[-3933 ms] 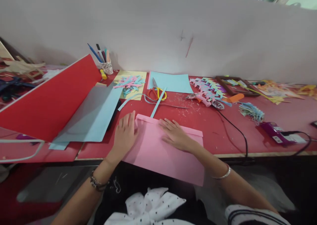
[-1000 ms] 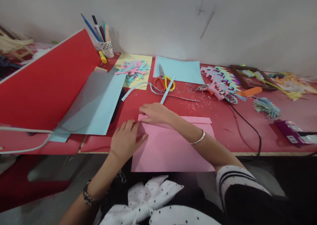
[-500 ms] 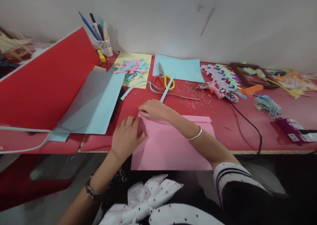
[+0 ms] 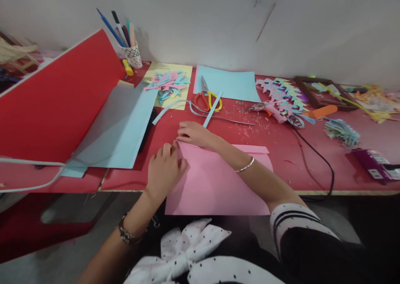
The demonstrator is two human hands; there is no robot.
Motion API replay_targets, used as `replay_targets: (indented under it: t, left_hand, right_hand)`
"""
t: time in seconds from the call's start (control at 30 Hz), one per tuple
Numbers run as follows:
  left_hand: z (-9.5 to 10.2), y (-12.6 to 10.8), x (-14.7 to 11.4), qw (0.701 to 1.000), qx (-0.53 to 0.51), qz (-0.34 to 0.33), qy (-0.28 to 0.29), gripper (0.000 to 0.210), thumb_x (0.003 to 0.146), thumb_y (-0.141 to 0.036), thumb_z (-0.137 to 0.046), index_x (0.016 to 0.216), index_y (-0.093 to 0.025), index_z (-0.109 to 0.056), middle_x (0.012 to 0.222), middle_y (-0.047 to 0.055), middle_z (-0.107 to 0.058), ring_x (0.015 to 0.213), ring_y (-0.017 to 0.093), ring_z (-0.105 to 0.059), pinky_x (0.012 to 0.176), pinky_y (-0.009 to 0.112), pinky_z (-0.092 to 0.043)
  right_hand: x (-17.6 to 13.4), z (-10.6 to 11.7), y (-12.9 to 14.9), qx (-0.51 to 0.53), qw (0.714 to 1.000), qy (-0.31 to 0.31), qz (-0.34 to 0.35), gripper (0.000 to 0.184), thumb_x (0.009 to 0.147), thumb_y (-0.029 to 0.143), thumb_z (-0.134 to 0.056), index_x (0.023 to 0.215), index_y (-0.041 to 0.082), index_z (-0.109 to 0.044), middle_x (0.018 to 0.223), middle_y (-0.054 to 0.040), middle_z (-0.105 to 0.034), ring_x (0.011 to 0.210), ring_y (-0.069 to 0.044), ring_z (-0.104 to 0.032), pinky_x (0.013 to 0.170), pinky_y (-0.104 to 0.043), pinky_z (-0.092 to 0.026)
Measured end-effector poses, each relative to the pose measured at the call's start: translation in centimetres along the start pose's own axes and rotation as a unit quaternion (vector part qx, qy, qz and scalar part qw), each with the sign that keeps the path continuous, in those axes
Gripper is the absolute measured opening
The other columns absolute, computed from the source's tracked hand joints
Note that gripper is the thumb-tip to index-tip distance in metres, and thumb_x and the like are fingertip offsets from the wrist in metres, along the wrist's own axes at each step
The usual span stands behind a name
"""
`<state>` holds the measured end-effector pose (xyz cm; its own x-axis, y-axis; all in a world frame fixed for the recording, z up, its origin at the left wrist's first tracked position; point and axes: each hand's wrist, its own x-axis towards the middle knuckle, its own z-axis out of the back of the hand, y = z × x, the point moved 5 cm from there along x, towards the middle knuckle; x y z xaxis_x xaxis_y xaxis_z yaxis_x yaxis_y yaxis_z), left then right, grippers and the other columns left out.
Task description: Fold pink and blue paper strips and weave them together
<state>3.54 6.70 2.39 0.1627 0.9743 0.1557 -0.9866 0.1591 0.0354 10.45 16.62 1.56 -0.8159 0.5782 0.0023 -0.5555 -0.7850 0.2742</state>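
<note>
A pink sheet of paper [image 4: 215, 184] lies at the table's front edge, its lower part jutting over. Along its far edge runs a narrow folded strip [image 4: 251, 149], partly covered by my right forearm. My left hand [image 4: 164, 167] has bent fingers at the sheet's far left corner, the thumb on top of the paper. Reaching across the sheet, my right hand [image 4: 195, 134] is closed, its curled fingers at the left end of the fold. Just beyond lie a blue paper strip [image 4: 213, 109] and scissors [image 4: 207, 96] with red and yellow handles.
On the left, a red board [image 4: 65, 96] leans up beside large light-blue sheets [image 4: 115, 129]. A pen cup [image 4: 133, 55] and a heap of paper scraps [image 4: 168, 81] stand behind. At right are a pink glue gun [image 4: 271, 110], its black cord, and a purple box [image 4: 376, 165].
My left hand has shifted slightly right and up toward the corner. My right hand has moved a little along the fold; the view has shifted slightly.
</note>
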Motion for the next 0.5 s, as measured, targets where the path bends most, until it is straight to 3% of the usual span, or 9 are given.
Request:
replay_targets:
  t: [0.33,0.5]
  left_hand:
    - [0.0,-0.4,-0.1,1.000,0.017,-0.002,-0.003,0.047,0.080,-0.029,-0.034,0.119,-0.006,-0.046,0.094,0.014,-0.057,0.080,0.024,-0.055,0.062,0.033,-0.042]
    - [0.1,-1.0,0.1,0.997,0.013,-0.066,-0.035,0.041,0.077,-0.017,-0.036,0.115,-0.010,-0.051,0.113,0.015,-0.054,0.091,0.025,-0.053,0.069,0.035,-0.043]
  right_hand:
    - [-0.4,0.6,-1.6,0.017,0.999,-0.028,-0.022,0.025,0.084,0.026,-0.042,0.064,0.014,-0.051,0.073,-0.0011,-0.043,0.065,-0.011,-0.038,0.060,-0.023,-0.026]
    - [-1.5,1.4,-1.1,0.081,0.994,-0.050,-0.061,0.027,0.080,0.038,-0.046,0.066,0.015,-0.048,0.074,-0.0006,-0.044,0.066,-0.011,-0.039,0.059,-0.022,-0.025]
